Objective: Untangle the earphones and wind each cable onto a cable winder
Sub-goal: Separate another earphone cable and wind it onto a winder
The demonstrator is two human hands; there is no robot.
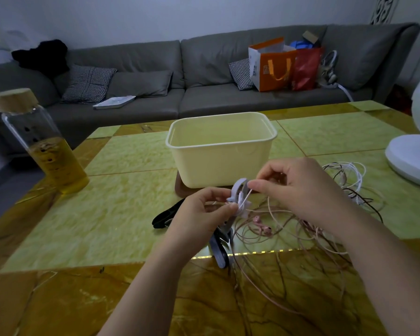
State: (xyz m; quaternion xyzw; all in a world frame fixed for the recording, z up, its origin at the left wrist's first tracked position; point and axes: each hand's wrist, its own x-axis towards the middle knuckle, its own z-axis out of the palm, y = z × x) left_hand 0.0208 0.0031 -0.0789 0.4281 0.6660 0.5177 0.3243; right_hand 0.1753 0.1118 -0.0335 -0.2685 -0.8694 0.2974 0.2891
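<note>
Your left hand [201,212] grips the lilac winder [240,197] above the table [107,214]; your right hand [298,187] pinches the white cable [245,197] against it. Pink earphones [262,225] lie tangled below.

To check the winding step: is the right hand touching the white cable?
Touching. The head view shows the right hand pinching the white cable between thumb and forefinger, next to the lavender cable winder that the left hand holds.

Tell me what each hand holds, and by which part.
The left hand grips the winder by its lower end. The right hand pinches the white cable right beside the winder.
</note>
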